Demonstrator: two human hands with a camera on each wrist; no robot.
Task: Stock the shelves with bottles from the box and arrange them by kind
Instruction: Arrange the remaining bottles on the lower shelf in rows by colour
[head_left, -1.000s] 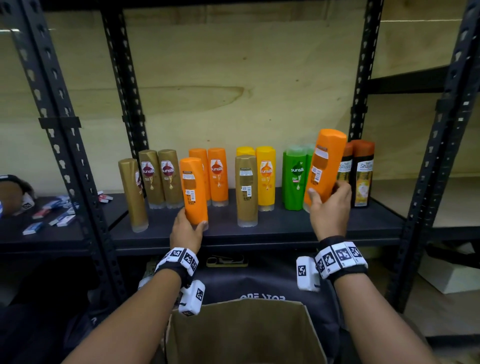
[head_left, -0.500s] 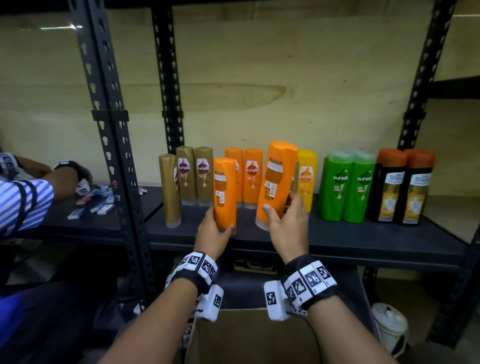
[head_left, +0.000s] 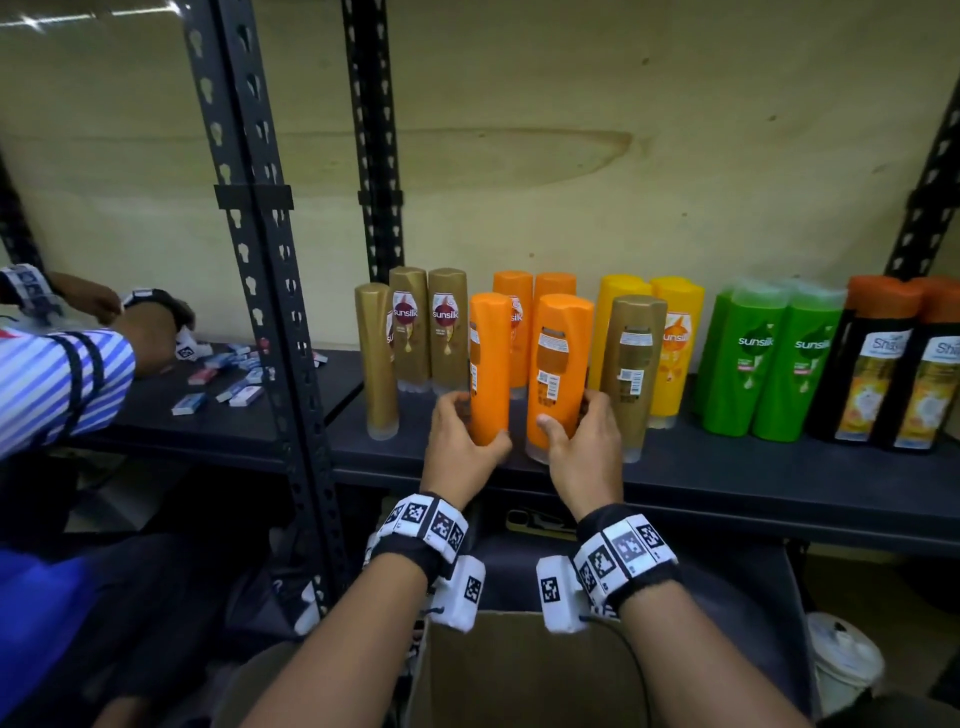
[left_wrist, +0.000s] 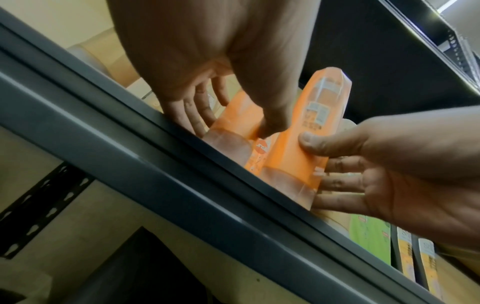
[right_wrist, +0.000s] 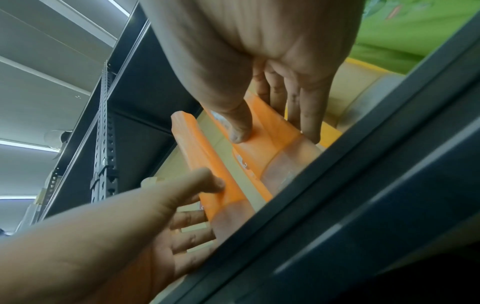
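Note:
Two orange bottles stand side by side near the front of the dark shelf. My left hand grips the left orange bottle low on its body, thumb in front and fingers behind. My right hand grips the right orange bottle the same way, back label facing me. The left wrist view shows the left bottle between thumb and fingers, and the right wrist view shows the right bottle likewise. Two more orange bottles stand behind them.
Gold bottles stand to the left and one gold bottle stands in front of the yellow bottles. Green bottles and black bottles follow to the right. The open box sits below. Another person's sleeve reaches over small packets at the left.
My right hand carried its orange bottle leftwards from beside the green bottles and stood it upright next to the left hand's bottle. The left hand kept hold of its bottle.

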